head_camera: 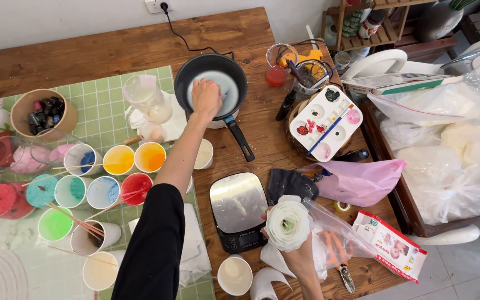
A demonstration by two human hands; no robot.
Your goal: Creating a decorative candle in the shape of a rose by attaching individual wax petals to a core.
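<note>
Two hands are at work over the wooden counter (112, 50), and they sit well apart. Your left hand (206, 98) reaches forward on a black-sleeved arm and hovers over the black pan (183, 78), which holds a pale, milky layer; its fingers (198, 84) are curled down toward that layer, but you cannot tell from above whether they pinch anything or touch the surface. The pan's handle points back toward you, just beside a small white cup (203, 154). Your right hand (298, 253) is close to your body and holds a white flower (288, 223) from underneath: the bloom sits on top of the hand, facing up, and hides most of the fingers, with only the tips of them showing at its left edge, closed around its base. The flower hangs just right of the kitchen scale (238, 208) and in front of a clear plastic bag (334, 236). Left of your arm, paper cups of colour stand in rows on the green grid mat (104, 114), among them a yellow cup (119, 159), an orange cup (150, 156) and a red cup (135, 188), several with wooden sticks resting in them. Beyond the flower lies a white paint palette (325, 123) with a brush across it, and a pink bag (362, 180) lies between the palette and the clear plastic bag.
</note>
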